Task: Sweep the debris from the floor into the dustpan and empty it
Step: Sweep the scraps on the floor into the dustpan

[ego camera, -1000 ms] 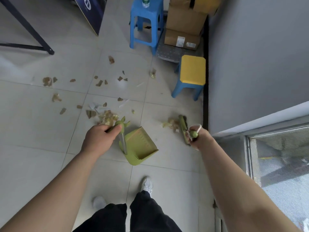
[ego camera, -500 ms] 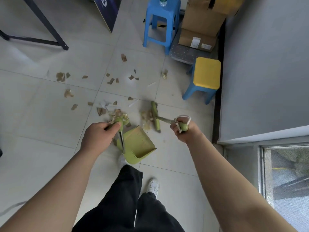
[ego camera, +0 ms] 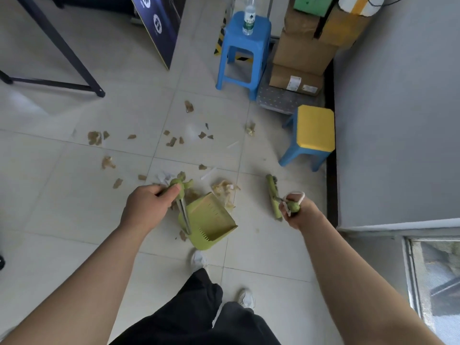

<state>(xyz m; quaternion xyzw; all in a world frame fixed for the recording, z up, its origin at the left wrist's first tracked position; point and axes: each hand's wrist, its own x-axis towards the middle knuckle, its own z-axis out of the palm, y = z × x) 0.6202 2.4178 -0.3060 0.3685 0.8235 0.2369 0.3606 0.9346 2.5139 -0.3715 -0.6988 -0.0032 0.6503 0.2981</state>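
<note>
The tiled floor (ego camera: 49, 195) before you has debris over a wide band, so I judge that you are in the middle of the sweeping and the emptying is far off. The green dustpan (ego camera: 211, 220) stands on the floor just ahead of your feet. Your left hand (ego camera: 146, 207) has its fingers curled round the top of the pan's upright handle (ego camera: 183, 212). The broom (ego camera: 272, 195) has its head on the floor to the right of the pan, apart from it. Your right hand (ego camera: 296, 212) has the fingers wrapped round the green top end of the broom, with a white cord loop (ego camera: 298, 194) at the hand. Between pan and broom lies the nearest pile (ego camera: 225, 191), just beside the far edge of the pan. Press the pan's lip flat to the tile, then draw the broom toward it in short, low strokes, so that the light pieces do not fly over it. After that, gather the small scraps (ego camera: 171, 141) lying farther out.
</note>
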